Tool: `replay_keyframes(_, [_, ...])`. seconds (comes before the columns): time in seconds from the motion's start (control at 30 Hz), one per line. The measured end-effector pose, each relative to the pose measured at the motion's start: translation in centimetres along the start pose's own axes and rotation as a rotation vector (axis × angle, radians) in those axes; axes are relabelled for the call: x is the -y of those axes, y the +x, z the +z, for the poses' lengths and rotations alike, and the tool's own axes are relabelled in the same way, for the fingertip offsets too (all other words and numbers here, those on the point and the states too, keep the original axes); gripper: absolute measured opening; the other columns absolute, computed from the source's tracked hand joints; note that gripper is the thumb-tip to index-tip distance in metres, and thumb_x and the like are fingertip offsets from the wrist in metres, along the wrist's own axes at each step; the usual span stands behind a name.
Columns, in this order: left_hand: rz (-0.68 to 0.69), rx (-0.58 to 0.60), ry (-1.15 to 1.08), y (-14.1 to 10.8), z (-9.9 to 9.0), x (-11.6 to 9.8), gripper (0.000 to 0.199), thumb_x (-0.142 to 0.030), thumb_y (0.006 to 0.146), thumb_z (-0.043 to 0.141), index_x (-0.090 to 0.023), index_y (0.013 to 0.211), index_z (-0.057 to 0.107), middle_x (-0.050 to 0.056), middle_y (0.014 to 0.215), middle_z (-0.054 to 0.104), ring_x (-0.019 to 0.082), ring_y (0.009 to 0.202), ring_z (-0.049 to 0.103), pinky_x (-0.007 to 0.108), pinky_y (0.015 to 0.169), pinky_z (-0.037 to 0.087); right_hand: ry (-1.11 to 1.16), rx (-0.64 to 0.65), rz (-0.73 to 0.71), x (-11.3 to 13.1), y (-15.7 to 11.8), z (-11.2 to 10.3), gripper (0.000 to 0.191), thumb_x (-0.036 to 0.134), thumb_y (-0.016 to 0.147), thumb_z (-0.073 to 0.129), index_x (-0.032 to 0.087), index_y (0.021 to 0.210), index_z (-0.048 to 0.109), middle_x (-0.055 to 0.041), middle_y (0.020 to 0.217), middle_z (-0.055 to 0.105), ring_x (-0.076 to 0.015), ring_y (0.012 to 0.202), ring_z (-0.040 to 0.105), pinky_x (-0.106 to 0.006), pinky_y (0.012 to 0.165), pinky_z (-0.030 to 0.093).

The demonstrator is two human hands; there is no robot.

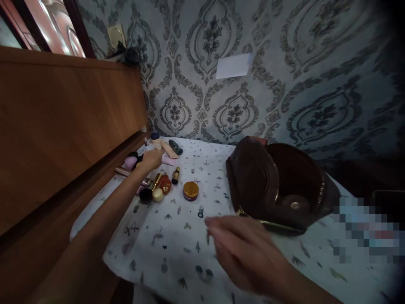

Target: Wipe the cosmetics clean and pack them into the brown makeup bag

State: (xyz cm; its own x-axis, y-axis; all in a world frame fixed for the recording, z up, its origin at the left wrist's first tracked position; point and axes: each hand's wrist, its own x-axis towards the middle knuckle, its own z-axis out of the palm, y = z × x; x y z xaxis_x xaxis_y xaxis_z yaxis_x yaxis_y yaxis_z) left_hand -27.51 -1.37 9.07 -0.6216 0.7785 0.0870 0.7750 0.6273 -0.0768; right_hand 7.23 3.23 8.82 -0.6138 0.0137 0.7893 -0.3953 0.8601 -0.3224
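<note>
My left hand (pixel 152 159) reaches to the far left of the cloth, among a cluster of cosmetics. Its fingertips are beside a beige tube (pixel 169 149) and a lilac tube (pixel 168 160); whether they grip anything is hidden. My right hand (pixel 243 249) hovers over the near part of the cloth, slightly blurred, its fingers curled together with nothing visible in them. In front of it lies a small ring-like item (pixel 200 212), perhaps part of the print. A round jar with a golden lid (pixel 190 190) stands between the hands. The brown leather bag (pixel 256 181) gapes open at right.
Near my left forearm are a small dark bottle (pixel 176 175), an amber bottle (pixel 165 184), a cream round item (pixel 157 194) and a dark green tube (pixel 175 147). A wooden panel (pixel 69 122) borders the left; the patterned wall (pixel 202 105) stands behind the printed cloth (pixel 177 240).
</note>
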Motion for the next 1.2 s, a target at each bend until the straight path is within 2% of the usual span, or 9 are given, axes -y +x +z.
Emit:
replay_keyframes(0.07, [0.008,0.026,0.039,0.9,0.9,-0.7,0.034,-0.016,0.095,0.049,-0.015,0.128,0.059,0.017,0.123,0.064,0.029,0.114,0.062,0.043,0.095,0.049,-0.034,-0.024,0.013,-2.4,1.0,2.5,0.057,0.007,0.086,0.054,0.035,0.136,0.053,-0.0031,0.094,0.074,-0.0183,0.076,0.072,-0.029,0.061,0.059])
replay_keyframes(0.17, [0.008,0.056,0.088,1.6,1.8,-1.2,0.034,-0.033,0.095,0.059,-0.015,0.124,0.059,0.012,0.125,0.062,0.025,0.110,0.062,0.047,0.094,0.052,0.091,-0.026,0.335,-5.3,0.4,5.0,0.030,0.011,0.092,0.048,0.023,0.116,0.061,-0.0038,0.088,0.070,-0.0133,0.063,0.069,-0.023,0.051,0.053])
replay_keyframes(0.27, [0.016,0.067,0.114,1.3,1.7,-1.1,0.031,-0.029,0.097,0.055,-0.015,0.124,0.059,0.013,0.122,0.064,0.025,0.110,0.063,0.044,0.093,0.051,0.143,-0.033,0.467,-5.6,-1.3,4.2,0.024,0.014,0.092,0.049,0.022,0.112,0.060,-0.0029,0.087,0.068,-0.0127,0.061,0.069,-0.022,0.048,0.050])
replay_keyframes(0.43, [0.037,0.023,0.112,-1.7,-0.9,-2.0,0.044,-0.011,0.095,0.035,-0.013,0.136,0.050,0.020,0.119,0.067,0.032,0.107,0.066,0.040,0.084,0.050,-0.220,-0.156,0.261,-3.5,-5.2,-3.9,0.031,0.010,0.089,0.055,0.029,0.114,0.061,-0.0012,0.080,0.069,-0.0153,0.069,0.068,-0.027,0.063,0.055])
replay_keyframes(0.5, [0.054,-0.033,0.084,-3.6,-1.9,-2.9,0.048,-0.013,0.092,0.037,-0.010,0.140,0.043,0.020,0.123,0.065,0.035,0.106,0.065,0.039,0.079,0.050,-0.424,-0.339,0.367,-4.1,-7.6,-8.0,0.025,0.015,0.090,0.056,0.029,0.109,0.063,-0.0009,0.079,0.068,-0.0160,0.067,0.066,-0.031,0.067,0.055])
replay_keyframes(0.6, [0.141,-0.285,-0.120,-6.5,-2.1,-4.5,0.042,-0.032,0.097,0.032,-0.016,0.131,0.051,0.008,0.111,0.070,0.028,0.096,0.067,0.035,0.078,0.050,-0.633,-0.668,0.718,-7.1,-12.4,-14.1,0.025,0.031,0.093,0.052,0.023,0.115,0.060,-0.0052,0.088,0.068,-0.0194,0.073,0.065,-0.035,0.066,0.054])
replay_keyframes(0.73, [0.322,-0.425,-0.324,-10.1,-0.1,-7.6,0.040,-0.044,0.094,0.035,-0.023,0.114,0.062,0.005,0.108,0.073,0.024,0.086,0.069,0.034,0.075,0.052,-0.908,-0.362,1.070,-11.6,-17.5,-19.6,0.064,0.045,0.080,0.062,0.011,0.133,0.050,-0.0216,0.124,0.060,-0.0342,0.109,0.059,-0.048,0.088,0.049])
replay_keyframes(0.9, [0.570,-0.333,-0.212,-12.3,3.0,-10.8,0.040,-0.022,0.083,0.042,-0.025,0.115,0.066,0.007,0.119,0.071,0.027,0.096,0.070,0.034,0.070,0.053,-1.047,0.105,1.383,-14.0,-18.3,-20.3,0.084,0.056,0.081,0.063,0.012,0.147,0.035,-0.0240,0.136,0.055,-0.0405,0.122,0.051,-0.051,0.097,0.040])
replay_keyframes(1.2, [0.636,-0.170,0.009,-13.6,5.6,-11.9,0.030,-0.031,0.099,0.040,-0.023,0.106,0.067,0.007,0.106,0.071,0.024,0.092,0.070,0.029,0.058,0.050,-1.011,0.288,1.453,-13.2,-15.3,-20.8,0.068,0.047,0.087,0.057,0.017,0.145,0.038,-0.0182,0.129,0.062,-0.0374,0.118,0.054,-0.041,0.085,0.045])
